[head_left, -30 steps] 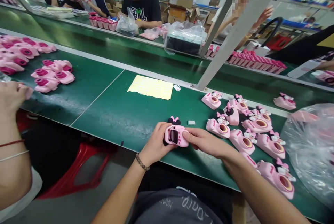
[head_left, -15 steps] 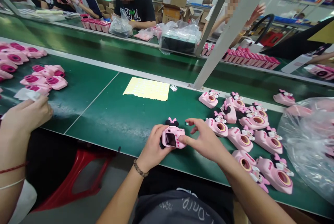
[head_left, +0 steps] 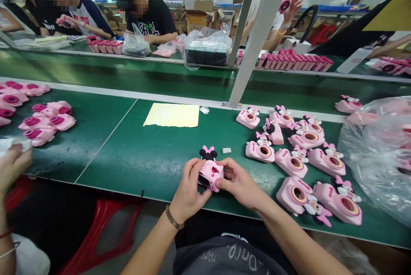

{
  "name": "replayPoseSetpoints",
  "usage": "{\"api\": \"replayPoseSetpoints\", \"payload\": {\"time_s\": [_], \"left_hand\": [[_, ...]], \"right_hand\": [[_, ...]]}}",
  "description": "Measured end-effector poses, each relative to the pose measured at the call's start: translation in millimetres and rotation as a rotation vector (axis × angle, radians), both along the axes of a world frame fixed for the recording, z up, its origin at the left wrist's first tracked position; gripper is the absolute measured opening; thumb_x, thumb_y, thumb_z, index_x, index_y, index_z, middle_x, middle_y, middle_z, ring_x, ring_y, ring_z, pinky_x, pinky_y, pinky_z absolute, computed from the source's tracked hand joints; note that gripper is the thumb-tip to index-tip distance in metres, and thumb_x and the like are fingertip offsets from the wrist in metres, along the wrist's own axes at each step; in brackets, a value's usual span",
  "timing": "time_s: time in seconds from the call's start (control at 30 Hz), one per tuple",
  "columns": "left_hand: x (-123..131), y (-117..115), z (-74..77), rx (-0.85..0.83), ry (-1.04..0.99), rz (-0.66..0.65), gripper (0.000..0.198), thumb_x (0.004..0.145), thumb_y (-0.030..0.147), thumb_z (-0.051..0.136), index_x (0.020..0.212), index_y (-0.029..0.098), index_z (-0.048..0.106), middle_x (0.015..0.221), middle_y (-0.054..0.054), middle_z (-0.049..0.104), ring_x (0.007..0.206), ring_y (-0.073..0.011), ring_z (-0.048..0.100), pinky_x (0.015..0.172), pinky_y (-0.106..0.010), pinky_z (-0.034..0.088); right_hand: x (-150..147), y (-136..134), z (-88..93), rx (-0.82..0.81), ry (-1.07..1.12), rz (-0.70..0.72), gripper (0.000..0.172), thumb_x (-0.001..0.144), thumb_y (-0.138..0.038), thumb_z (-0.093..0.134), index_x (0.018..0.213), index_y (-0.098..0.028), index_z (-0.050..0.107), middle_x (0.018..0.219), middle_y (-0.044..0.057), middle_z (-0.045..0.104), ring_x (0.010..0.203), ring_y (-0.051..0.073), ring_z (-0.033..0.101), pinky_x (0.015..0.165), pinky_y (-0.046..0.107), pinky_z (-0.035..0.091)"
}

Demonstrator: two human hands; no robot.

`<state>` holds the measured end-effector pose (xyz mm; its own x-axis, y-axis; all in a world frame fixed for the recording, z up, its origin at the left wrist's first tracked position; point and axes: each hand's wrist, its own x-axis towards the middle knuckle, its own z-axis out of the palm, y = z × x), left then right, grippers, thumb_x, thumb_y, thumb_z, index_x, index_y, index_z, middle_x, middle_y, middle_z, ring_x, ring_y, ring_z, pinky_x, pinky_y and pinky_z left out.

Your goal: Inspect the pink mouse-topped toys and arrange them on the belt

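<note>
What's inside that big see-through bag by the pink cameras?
Pink shapes show through the clear plastic bag, maybe more toy cameras; the cloudy film hides their details.

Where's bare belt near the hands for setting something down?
Green belt lies between the yellow sheet and the hands, and leftward to the pink cameras. Rightward, Minnie cameras crowd up to the plastic bag.

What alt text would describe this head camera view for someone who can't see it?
A person's left hand and right hand hold a pink Minnie-eared toy camera over a green assembly bench, beside a cluster of matching cameras.
</note>
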<state>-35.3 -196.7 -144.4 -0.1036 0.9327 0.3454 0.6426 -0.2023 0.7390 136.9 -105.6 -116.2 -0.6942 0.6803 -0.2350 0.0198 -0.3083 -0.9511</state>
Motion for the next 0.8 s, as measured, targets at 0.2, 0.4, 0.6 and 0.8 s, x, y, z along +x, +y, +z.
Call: {"api": "replayPoseSetpoints", "payload": {"time_s": [0.2, 0.4, 0.6, 0.8], "left_hand": [[2.7, 4.4, 7.6, 0.005, -0.051, 0.024, 0.089, 0.072, 0.034, 0.083, 0.145, 0.023, 0.031, 0.134, -0.014, 0.040, 0.127, -0.0293, 0.046, 0.107, -0.049, 0.046], [7.6, 5.8, 13.8, -0.127, -0.166, 0.060, 0.086, 0.074, 0.030, 0.078, 0.145, 0.026, 0.031, 0.135, -0.013, 0.040, 0.125, -0.0275, 0.048, 0.104, -0.048, 0.047], [7.8, -1.9, 19.0, -0.234, -0.141, 0.045, 0.083, 0.072, 0.022, 0.076, 0.144, 0.026, 0.034, 0.142, -0.012, 0.043, 0.130, -0.0295, 0.046, 0.110, -0.052, 0.042], [4.5, 2.3, 17.5, -0.208, -0.220, -0.006, 0.073, 0.073, 0.025, 0.076, 0.138, 0.025, 0.041, 0.145, -0.011, 0.045, 0.131, -0.0290, 0.050, 0.112, -0.049, 0.041]], "right_hand": [[-4.3, -1.5, -6.6, 0.089, -0.040, -0.094, 0.045, 0.071, -0.044, 0.083, 0.097, -0.023, 0.054, 0.106, 0.002, 0.059, 0.090, 0.018, 0.059, 0.077, 0.031, 0.050], [1.2, -4.2, -1.0, 0.034, 0.015, -0.023, 0.046, 0.075, -0.030, 0.081, 0.108, -0.024, 0.050, 0.102, 0.001, 0.061, 0.090, 0.017, 0.060, 0.079, 0.031, 0.050], [6.1, -1.0, 0.3, 0.186, -0.137, 0.022, 0.051, 0.066, -0.027, 0.084, 0.101, -0.024, 0.047, 0.105, 0.000, 0.054, 0.088, 0.016, 0.058, 0.080, 0.032, 0.052], [4.0, -0.2, -7.2, 0.380, -0.229, 0.000, 0.038, 0.071, -0.027, 0.079, 0.091, -0.023, 0.047, 0.098, 0.000, 0.050, 0.087, 0.018, 0.054, 0.076, 0.031, 0.049]]}}
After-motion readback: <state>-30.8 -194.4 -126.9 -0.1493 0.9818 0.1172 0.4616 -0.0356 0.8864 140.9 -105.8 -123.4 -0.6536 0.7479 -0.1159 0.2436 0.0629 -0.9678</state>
